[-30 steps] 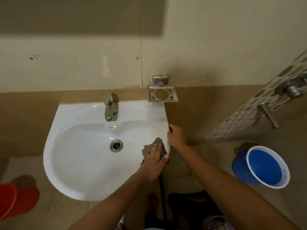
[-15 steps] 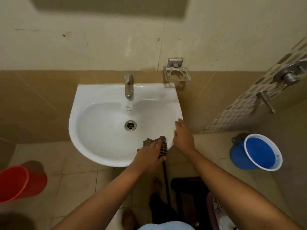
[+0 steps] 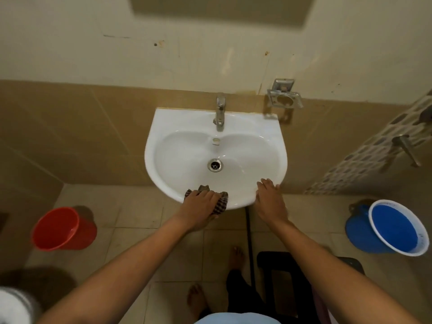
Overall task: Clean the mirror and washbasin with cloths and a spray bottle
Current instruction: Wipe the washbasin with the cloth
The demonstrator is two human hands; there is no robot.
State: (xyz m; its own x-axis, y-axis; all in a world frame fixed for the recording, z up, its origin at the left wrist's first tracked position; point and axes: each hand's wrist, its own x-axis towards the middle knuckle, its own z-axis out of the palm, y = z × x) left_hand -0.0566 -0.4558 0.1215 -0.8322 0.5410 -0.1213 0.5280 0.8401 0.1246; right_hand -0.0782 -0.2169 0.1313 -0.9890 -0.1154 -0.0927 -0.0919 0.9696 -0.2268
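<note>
A white washbasin (image 3: 187,146) hangs on the tiled wall with a chrome tap (image 3: 220,112) at its back and a drain (image 3: 215,165) in the bowl. My left hand (image 3: 198,205) presses a dark checked cloth (image 3: 221,203) onto the basin's front rim. My right hand (image 3: 268,197) rests flat on the front right rim with its fingers straight. The lower edge of the mirror (image 3: 222,10) shows at the top of the view. No spray bottle is in view.
A red bucket (image 3: 59,229) stands on the floor at the left and a blue bucket (image 3: 395,230) at the right. A metal soap holder (image 3: 284,98) is fixed right of the tap. A dark stool (image 3: 280,277) and my bare feet are below the basin.
My left hand has slid the cloth leftward along the rim, from the right side to the front. My right hand followed along the rim. The view has pulled back from the basin.
</note>
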